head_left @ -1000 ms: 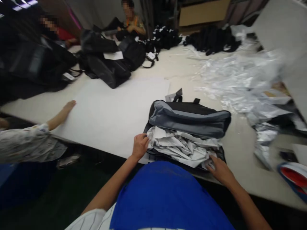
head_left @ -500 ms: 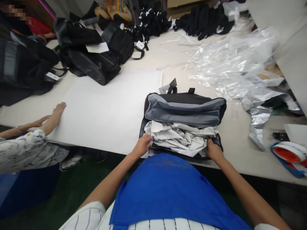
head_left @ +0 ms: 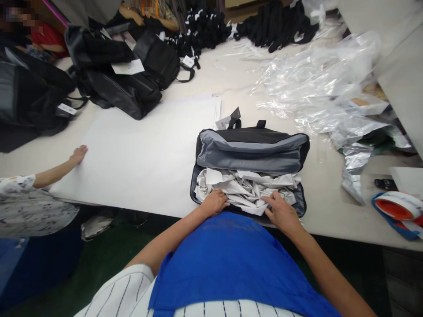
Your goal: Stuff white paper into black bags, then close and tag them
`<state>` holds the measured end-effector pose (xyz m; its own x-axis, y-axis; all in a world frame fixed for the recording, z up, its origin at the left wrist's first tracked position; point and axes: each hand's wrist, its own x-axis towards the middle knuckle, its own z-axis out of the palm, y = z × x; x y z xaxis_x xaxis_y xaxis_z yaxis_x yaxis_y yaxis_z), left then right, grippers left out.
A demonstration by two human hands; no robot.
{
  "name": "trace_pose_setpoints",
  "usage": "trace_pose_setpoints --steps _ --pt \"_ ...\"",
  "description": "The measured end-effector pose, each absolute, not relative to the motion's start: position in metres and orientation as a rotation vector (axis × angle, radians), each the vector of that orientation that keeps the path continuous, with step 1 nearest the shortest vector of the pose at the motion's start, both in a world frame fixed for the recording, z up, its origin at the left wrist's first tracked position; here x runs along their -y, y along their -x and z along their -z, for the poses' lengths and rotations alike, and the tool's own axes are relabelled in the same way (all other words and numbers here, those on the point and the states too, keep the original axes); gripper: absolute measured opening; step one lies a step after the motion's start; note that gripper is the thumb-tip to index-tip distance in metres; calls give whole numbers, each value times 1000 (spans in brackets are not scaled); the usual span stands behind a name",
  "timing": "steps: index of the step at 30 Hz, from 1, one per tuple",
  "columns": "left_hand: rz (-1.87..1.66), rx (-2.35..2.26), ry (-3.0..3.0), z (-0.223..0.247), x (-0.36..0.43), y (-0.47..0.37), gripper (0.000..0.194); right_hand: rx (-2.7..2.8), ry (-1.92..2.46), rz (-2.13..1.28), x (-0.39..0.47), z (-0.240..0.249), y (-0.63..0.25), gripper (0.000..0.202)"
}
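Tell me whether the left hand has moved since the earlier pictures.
Yes. Against the bag, the left hand has moved right, from the near left corner toward the middle.

Forearms (head_left: 176, 233) angle inward; left hand (head_left: 215, 202) palm down, fingers perhaps curled; right hand (head_left: 282, 213) with thumb apart.

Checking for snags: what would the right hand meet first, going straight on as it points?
Crumpled white paper in the open black fabric bag; the right hand seems to touch that paper.
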<state>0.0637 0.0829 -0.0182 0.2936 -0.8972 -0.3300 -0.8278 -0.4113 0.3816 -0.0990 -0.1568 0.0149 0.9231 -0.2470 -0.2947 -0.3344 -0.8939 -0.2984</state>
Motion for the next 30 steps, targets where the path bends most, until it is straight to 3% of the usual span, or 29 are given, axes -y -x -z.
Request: trace_pose_setpoints --steps 7,10,12,14,17,23,26,30 --pt "1006 1632 -2484 13 -89 -72 55 -474 2319 -841 171 20 109 17" --pt "944 1496 -2399 5 -101 -76 52 -396 2081 -963 180 24 107 17" --pt "700 1342 -2348 -1 -107 -77 38 -257 2027 -994 186 17 103 19" --pt "361 1243 -2355 -7 -109 -77 28 -98 2107 -902 190 2 99 25" --pt "12 1211 -2463 -10 -101 -79 30 -261 2373 -542 192 -24 90 27" --pt "-35 1224 -2721 15 -83 -92 48 -781 2703 157 191 -12 75 23" --pt "-27 1248 -2768 27 -85 -92 52 -860 2718 163 194 19 71 31" --pt "-127 1232 -2771 36 -93 -86 51 -937 2623 -90 204 49 62 35"
